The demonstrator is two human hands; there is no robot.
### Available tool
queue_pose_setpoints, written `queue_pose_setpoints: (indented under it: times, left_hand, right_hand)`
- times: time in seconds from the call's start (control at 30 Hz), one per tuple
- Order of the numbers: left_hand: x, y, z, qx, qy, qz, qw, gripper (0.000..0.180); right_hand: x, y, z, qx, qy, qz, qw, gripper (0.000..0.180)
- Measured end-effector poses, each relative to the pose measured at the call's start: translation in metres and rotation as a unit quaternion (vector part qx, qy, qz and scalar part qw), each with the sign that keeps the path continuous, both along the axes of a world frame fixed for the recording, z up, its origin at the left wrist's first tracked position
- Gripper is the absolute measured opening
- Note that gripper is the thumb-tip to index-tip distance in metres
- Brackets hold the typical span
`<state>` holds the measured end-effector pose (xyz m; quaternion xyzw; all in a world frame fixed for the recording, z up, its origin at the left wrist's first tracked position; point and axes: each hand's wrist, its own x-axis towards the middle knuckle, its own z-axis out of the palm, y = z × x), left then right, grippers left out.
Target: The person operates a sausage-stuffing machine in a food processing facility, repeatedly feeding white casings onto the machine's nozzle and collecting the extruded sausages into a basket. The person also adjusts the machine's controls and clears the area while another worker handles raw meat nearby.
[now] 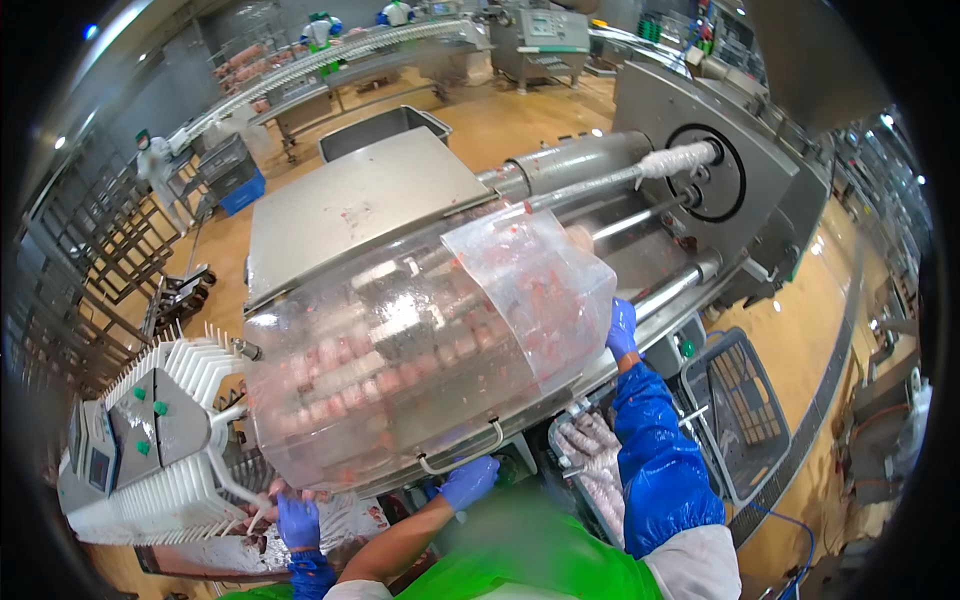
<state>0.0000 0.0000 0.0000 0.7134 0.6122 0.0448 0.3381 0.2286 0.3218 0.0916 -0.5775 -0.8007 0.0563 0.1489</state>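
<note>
My left hand [470, 484], in a purple glove with a bare forearm behind it, is just below a white handle [465, 457] on a clear curved cover [330, 360]. Its fingers look curled; what they hold, if anything, is hidden. In a matching glove and blue sleeve, my right hand [622, 328] reaches to the cover's right end, fingers stretched up against the edge of a cloudy plastic sheet [535, 290]. This sheet drapes over the cover and is speckled with pink bits. Rows of pale pink links [375, 385] show beneath the cover.
Another person's gloved hand [298, 522] touches pink links beside a white-finned rack [190, 500]. Metal rods and a pale gathered casing [680, 160] run to the machine's right panel. A grey crate [740, 410] stands at right, and bundled pale casings [597, 455] lie below the machine.
</note>
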Motion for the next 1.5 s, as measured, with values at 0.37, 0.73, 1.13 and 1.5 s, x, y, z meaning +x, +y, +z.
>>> queue_pose_setpoints:
  times: [0.37, 0.73, 1.13, 1.5]
  left_hand:
    - [-0.005, 0.000, 0.015, 0.039, 0.084, -0.017, 0.996, 0.021]
    - [-0.003, 0.009, 0.035, -0.016, 0.131, 0.018, 0.991, 0.020]
    - [0.002, 0.005, 0.044, -0.035, 0.116, 0.037, 0.992, 0.019]
    - [-0.001, 0.003, 0.028, 0.047, 0.104, 0.010, 0.993, 0.018]
  right_hand:
    - [-0.010, -0.021, 0.016, 0.018, 0.083, 0.006, 0.996, 0.034]
    - [-0.018, -0.012, -0.006, 0.009, 0.063, 0.034, 0.997, 0.016]
    - [-0.018, -0.014, -0.003, 0.009, 0.093, 0.034, 0.995, 0.018]
    - [-0.010, -0.020, -0.007, 0.023, 0.123, 0.011, 0.992, 0.016]
